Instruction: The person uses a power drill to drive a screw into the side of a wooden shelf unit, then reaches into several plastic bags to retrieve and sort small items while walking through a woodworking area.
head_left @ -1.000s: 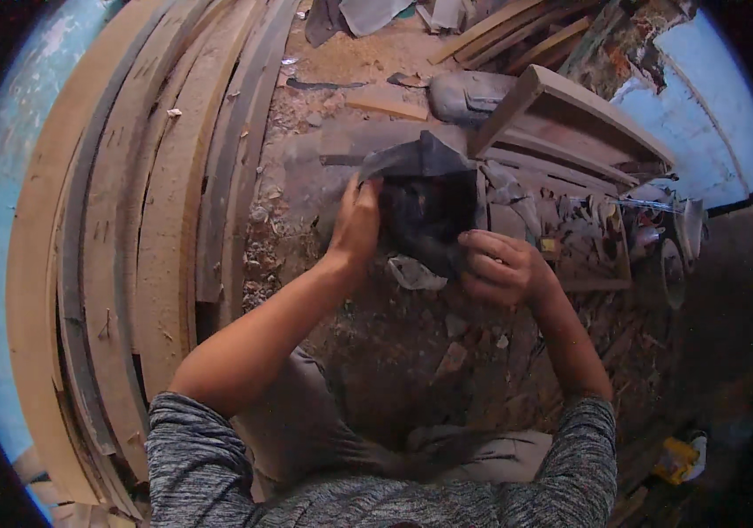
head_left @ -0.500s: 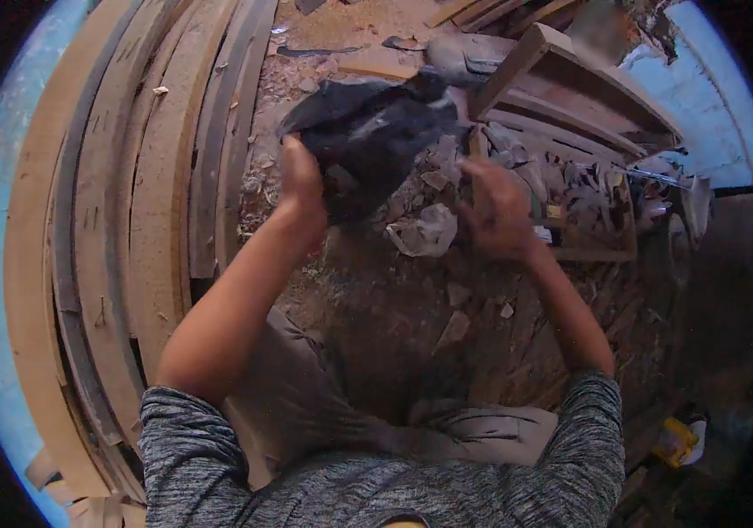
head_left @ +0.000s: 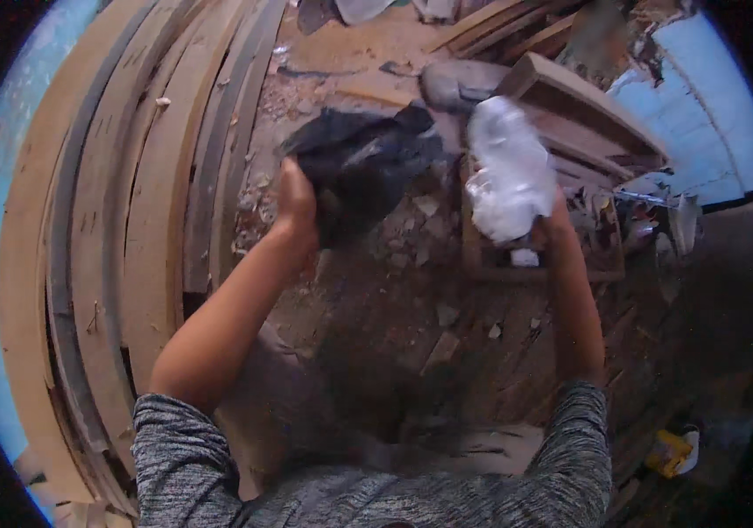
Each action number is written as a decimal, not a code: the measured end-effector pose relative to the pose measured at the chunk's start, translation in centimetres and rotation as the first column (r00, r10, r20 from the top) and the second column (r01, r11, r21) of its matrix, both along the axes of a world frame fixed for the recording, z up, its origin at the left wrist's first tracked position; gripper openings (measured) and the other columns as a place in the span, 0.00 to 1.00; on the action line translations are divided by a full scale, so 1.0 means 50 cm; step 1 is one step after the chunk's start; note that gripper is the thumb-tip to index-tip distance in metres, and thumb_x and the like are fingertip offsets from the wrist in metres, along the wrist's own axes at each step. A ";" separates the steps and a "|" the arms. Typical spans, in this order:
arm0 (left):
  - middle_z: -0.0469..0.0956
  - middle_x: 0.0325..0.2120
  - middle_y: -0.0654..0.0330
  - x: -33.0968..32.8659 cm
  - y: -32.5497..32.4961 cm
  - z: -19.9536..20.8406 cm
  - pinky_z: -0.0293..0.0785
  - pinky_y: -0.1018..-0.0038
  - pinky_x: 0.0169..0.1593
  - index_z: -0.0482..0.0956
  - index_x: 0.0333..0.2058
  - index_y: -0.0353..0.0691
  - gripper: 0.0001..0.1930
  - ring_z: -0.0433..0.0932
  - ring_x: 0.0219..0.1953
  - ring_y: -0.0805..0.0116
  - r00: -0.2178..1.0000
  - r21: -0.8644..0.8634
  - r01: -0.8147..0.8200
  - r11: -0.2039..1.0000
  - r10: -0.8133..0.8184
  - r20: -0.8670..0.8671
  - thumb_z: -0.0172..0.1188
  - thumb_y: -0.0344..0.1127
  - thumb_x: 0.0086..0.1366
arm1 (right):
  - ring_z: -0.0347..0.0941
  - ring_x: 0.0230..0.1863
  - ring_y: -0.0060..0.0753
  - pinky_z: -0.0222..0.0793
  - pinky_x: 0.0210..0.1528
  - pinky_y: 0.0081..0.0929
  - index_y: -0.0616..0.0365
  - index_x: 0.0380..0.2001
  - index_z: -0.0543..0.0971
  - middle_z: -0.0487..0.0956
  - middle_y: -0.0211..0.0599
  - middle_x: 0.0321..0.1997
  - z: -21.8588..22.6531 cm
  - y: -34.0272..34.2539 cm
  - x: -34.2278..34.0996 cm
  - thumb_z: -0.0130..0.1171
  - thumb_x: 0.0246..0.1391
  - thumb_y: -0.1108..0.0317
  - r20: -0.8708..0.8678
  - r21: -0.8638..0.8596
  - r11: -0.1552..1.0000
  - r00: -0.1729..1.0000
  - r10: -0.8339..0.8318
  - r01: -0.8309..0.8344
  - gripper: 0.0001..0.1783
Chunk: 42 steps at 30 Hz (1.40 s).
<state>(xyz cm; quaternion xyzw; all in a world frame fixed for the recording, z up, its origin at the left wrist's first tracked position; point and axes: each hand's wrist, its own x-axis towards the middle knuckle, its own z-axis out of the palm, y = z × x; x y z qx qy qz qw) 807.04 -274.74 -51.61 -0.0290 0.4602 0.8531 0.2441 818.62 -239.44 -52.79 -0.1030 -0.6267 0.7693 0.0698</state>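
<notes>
My left hand is closed on a crumpled black plastic bag, which spreads out to the right over the littered ground. The thumb shows at the bag's left edge, while the other fingers are hidden behind it. On the right, a crumpled, whitish clear plastic bag is held up by my right hand. That bag is smeared by motion and covers most of the fingers. Behind it lies a shallow wooden box with scraps in it.
Long wooden planks are stacked along the left. A wooden drawer-like frame leans at the back right, near a blue wall. Rubble and chips cover the ground. A yellow packet lies at the lower right.
The clear plastic bag has been picked off the ground by my right hand and raised to the right, over the wooden box. My left hand still holds the black bag, nearly in place.
</notes>
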 end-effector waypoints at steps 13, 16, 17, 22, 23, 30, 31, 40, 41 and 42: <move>0.80 0.53 0.49 -0.009 -0.021 -0.005 0.75 0.56 0.63 0.72 0.61 0.34 0.37 0.80 0.55 0.53 0.992 0.052 0.061 0.997 -0.066 0.105 0.22 0.57 0.77 | 0.66 0.68 0.62 0.76 0.61 0.55 0.62 0.57 0.66 0.70 0.53 0.59 0.065 -0.008 -0.013 0.54 0.69 0.52 -0.484 -0.761 0.280 0.799 0.357 -0.586 0.26; 0.79 0.55 0.50 0.001 -0.012 0.015 0.74 0.54 0.64 0.73 0.61 0.35 0.35 0.80 0.56 0.51 0.993 0.033 0.069 0.997 -0.072 0.091 0.26 0.55 0.76 | 0.64 0.70 0.63 0.74 0.62 0.57 0.63 0.53 0.67 0.71 0.51 0.56 0.062 -0.005 -0.016 0.53 0.69 0.53 -0.519 -0.727 0.289 0.774 0.362 -0.623 0.23; 0.78 0.58 0.50 0.007 -0.011 0.033 0.73 0.52 0.65 0.73 0.62 0.36 0.34 0.79 0.57 0.49 0.992 0.012 0.078 0.997 -0.079 0.094 0.29 0.55 0.76 | 0.64 0.70 0.63 0.74 0.62 0.57 0.63 0.53 0.67 0.71 0.51 0.56 0.065 -0.011 -0.014 0.53 0.69 0.53 -0.519 -0.727 0.291 0.775 0.360 -0.622 0.23; 0.78 0.58 0.50 -0.020 -0.026 -0.024 0.73 0.53 0.64 0.73 0.62 0.36 0.32 0.79 0.57 0.50 0.987 0.106 0.113 0.988 -0.124 0.107 0.31 0.53 0.75 | 0.74 0.51 0.54 0.77 0.58 0.52 0.62 0.52 0.68 0.71 0.45 0.50 0.064 -0.024 -0.014 0.55 0.67 0.55 -0.498 -0.727 0.416 0.836 0.228 -0.547 0.22; 0.77 0.58 0.50 -0.023 -0.028 -0.034 0.73 0.53 0.64 0.73 0.62 0.36 0.32 0.79 0.57 0.50 0.987 0.087 0.122 0.989 -0.129 0.092 0.32 0.53 0.75 | 0.74 0.51 0.54 0.77 0.58 0.52 0.62 0.52 0.68 0.71 0.45 0.50 0.072 -0.010 -0.007 0.55 0.67 0.55 -0.496 -0.730 0.414 0.839 0.226 -0.543 0.22; 0.80 0.51 0.50 -0.026 -0.040 -0.058 0.76 0.58 0.62 0.72 0.60 0.37 0.35 0.81 0.53 0.55 0.995 -0.002 0.052 0.999 -0.051 0.086 0.22 0.55 0.78 | 0.74 0.39 0.31 0.72 0.50 0.33 0.61 0.45 0.74 0.77 0.35 0.39 0.172 0.080 0.069 0.56 0.59 0.73 -0.496 0.387 0.766 0.817 -0.296 0.513 0.11; 0.80 0.51 0.51 -0.014 -0.022 -0.028 0.76 0.58 0.61 0.73 0.60 0.39 0.34 0.81 0.52 0.55 0.993 -0.026 0.042 0.999 -0.039 0.111 0.23 0.55 0.78 | 0.75 0.40 0.33 0.72 0.50 0.34 0.60 0.44 0.75 0.79 0.36 0.38 0.159 0.129 0.098 0.55 0.58 0.74 -0.557 0.452 0.773 0.818 -0.146 0.445 0.10; 0.82 0.50 0.59 -0.034 -0.039 -0.043 0.80 0.62 0.49 0.76 0.57 0.46 0.28 0.82 0.49 0.61 0.998 -0.120 -0.060 0.991 0.063 0.024 0.32 0.54 0.77 | 0.75 0.57 0.46 0.70 0.61 0.42 0.59 0.55 0.74 0.79 0.47 0.52 -0.193 -0.245 0.253 0.58 0.64 0.70 0.284 0.373 0.791 0.871 0.400 -0.485 0.17; 0.82 0.49 0.60 -0.034 -0.033 -0.047 0.80 0.63 0.48 0.76 0.57 0.46 0.27 0.82 0.47 0.62 0.998 -0.126 -0.061 0.990 0.063 0.014 0.33 0.54 0.77 | 0.75 0.60 0.47 0.70 0.64 0.43 0.59 0.58 0.73 0.79 0.49 0.54 -0.228 -0.266 0.288 0.56 0.66 0.70 0.293 0.313 0.791 0.846 0.446 -0.526 0.18; 0.82 0.49 0.60 -0.039 -0.024 -0.057 0.80 0.63 0.48 0.76 0.57 0.46 0.27 0.82 0.47 0.62 0.999 -0.117 -0.038 0.992 0.040 0.011 0.33 0.54 0.77 | 0.74 0.62 0.48 0.70 0.65 0.42 0.57 0.61 0.71 0.78 0.50 0.56 -0.326 -0.256 0.328 0.58 0.65 0.70 0.274 0.608 0.610 0.855 0.440 -0.508 0.22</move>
